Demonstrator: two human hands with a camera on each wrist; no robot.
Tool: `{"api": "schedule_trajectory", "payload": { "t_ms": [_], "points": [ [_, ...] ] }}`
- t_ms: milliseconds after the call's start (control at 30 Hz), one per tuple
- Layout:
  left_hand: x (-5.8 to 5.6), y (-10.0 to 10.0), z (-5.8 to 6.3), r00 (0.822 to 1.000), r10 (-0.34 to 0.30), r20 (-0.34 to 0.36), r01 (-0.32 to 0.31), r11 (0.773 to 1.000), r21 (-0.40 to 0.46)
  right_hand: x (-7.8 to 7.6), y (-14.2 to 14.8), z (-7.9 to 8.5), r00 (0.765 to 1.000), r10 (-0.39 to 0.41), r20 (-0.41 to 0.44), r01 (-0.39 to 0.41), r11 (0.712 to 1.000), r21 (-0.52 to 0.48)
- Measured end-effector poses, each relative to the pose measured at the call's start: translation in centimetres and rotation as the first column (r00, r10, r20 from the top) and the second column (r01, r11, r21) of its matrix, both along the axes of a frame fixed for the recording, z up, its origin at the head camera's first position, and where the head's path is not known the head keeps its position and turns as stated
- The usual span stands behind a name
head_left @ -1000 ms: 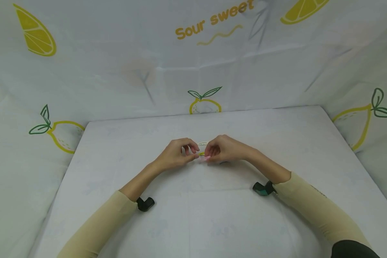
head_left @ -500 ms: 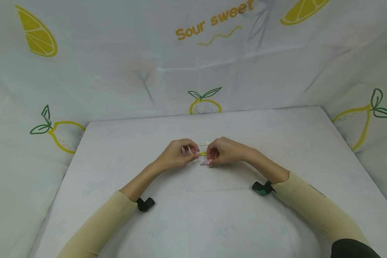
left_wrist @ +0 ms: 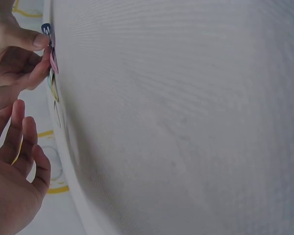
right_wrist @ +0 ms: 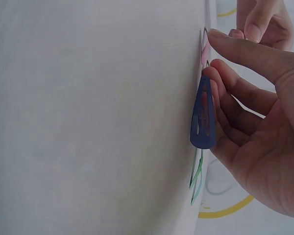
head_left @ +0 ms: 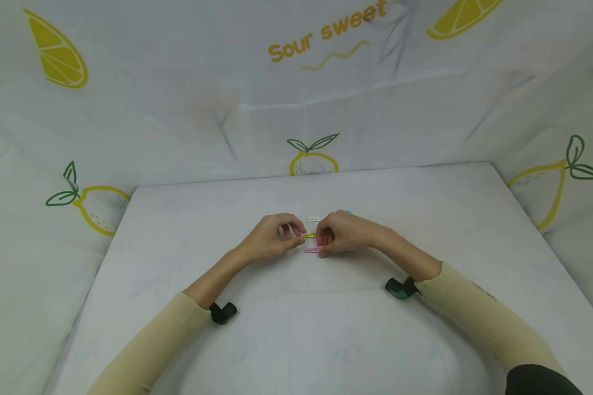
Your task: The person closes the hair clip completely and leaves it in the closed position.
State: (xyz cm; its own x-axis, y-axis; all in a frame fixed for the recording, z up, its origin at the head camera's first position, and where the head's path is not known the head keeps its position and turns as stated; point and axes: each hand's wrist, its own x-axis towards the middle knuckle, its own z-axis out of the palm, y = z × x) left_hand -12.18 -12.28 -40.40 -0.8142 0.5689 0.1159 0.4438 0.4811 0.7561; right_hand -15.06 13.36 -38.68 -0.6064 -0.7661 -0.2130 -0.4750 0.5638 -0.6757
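A pink hair clip (head_left: 312, 250) lies flat, nearest to me in a short column, and my right hand (head_left: 348, 233) pinches its right end between thumb and fingertips. Above it in the head view are a yellow hair clip (head_left: 309, 236) and a pale hair clip (head_left: 311, 219). My left hand (head_left: 277, 236) has loosely bent fingers, its thumb tip right at the yellow clip's left end, holding nothing. Under the right hand in the right wrist view is a dark blue hair clip (right_wrist: 203, 117), with a green hair clip (right_wrist: 196, 175) beyond it.
A teal hair clip (head_left: 348, 212) peeks out behind the right hand. The white table (head_left: 296, 329) carries everything, and a white lemon-print cloth (head_left: 178, 109) hangs along its back and sides. Black wrist devices (head_left: 223, 312) sit by both forearms.
The pink clip has come down toward me, from between both hands to flat below the yellow clip, and has straightened. My right hand moved slightly with it; the left hand stayed nearly still.
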Motion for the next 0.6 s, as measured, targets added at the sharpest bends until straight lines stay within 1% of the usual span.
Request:
{"api": "schedule_trajectory", "payload": {
  "t_ms": [133,333,600],
  "points": [
    [0.0,0.1,0.1,1.000,-0.007,0.001,0.007,1.000,-0.008,0.1,0.2,0.2,1.000,0.001,0.001,-0.001,1.000,-0.008],
    [-0.1,0.3,0.1,1.000,-0.019,0.003,0.019,1.000,-0.015,-0.1,0.6,0.3,1.000,0.011,-0.020,-0.011,0.999,-0.042],
    [-0.1,0.7,0.3,0.999,-0.041,0.017,0.042,0.999,-0.016,0.1,1.6,1.0,0.999,-0.024,-0.043,0.020,0.996,-0.086]
  ]
}}
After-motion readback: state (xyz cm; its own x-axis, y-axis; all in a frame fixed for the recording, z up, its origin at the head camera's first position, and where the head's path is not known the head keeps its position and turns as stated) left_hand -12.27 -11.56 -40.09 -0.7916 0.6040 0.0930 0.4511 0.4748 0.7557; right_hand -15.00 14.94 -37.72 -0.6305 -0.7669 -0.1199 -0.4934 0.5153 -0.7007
